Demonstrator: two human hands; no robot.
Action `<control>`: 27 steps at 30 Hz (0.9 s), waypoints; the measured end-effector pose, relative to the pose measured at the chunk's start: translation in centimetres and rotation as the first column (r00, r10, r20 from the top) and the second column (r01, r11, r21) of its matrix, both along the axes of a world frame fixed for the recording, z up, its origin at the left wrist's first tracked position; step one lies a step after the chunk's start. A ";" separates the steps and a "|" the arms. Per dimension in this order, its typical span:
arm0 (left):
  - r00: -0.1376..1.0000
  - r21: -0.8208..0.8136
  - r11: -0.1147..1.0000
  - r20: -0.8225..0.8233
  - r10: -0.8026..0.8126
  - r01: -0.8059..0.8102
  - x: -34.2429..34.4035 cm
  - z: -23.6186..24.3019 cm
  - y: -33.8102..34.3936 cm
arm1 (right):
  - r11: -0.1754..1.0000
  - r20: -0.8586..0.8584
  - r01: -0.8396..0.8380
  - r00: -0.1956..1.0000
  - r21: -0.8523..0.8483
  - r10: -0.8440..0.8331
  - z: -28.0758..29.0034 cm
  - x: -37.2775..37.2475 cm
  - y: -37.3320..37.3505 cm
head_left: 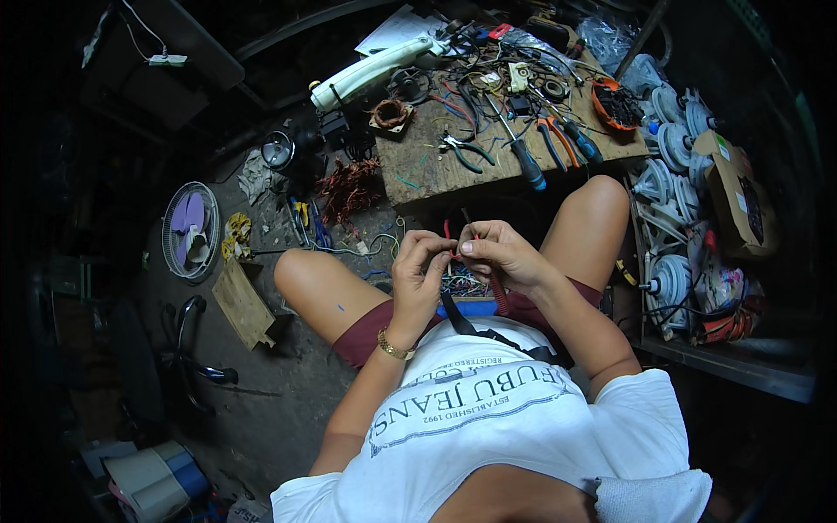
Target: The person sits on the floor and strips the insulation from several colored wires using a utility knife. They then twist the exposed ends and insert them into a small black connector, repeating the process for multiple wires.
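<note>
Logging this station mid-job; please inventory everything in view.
workbench: one, brown, ahead
pliers: two, dark and orange, workbench
handled tools: two, blue-black, workbench
bowl: one, orange, workbench right
coil: one, copper, workbench left
wire tangle: one, reddish, left
fan: one, purple-bladed, left
round parts: several, white, right
box: one, brown, right
loose wires: many, multicoloured, lap
red wire: one visible, red, fingertips
other clutter: uncountable, mixed, around
left hand: one, bare, centre
right hand: one, bare, centre

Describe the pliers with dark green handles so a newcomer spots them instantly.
Start at the worn wooden workbench. Near its front edge, just left of the long screwdriver with the blue-and-black handle, lie the pliers. Both their handles are dark green and spread apart, unlike the blue-and-orange-handled pair to the right.
</note>
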State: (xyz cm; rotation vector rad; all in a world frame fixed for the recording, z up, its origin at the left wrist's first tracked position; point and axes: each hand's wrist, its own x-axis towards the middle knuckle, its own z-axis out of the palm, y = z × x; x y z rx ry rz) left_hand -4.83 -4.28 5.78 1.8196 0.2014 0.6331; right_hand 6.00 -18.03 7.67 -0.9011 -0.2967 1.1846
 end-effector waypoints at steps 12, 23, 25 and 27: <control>0.996 -0.115 0.993 0.080 0.037 -0.028 -0.3 0.0 -0.7 | 0.982 0.124 0.189 0.975 -0.017 -0.186 -1.5 -1.8 1.5; 0.993 -0.470 0.881 0.072 0.097 -0.052 0.2 -0.8 2.0 | 0.981 -0.012 0.192 0.981 -0.020 -0.192 -2.1 -0.5 0.3; 0.996 -0.364 0.929 0.036 0.078 -0.059 0.4 -0.7 2.0 | 0.982 0.162 0.144 0.979 -0.126 -0.123 -2.1 0.1 0.2; 0.999 -0.282 0.959 0.009 0.040 -0.036 0.6 -0.9 1.9 | 0.970 0.288 0.146 0.954 -0.196 -0.086 -1.7 0.5 0.4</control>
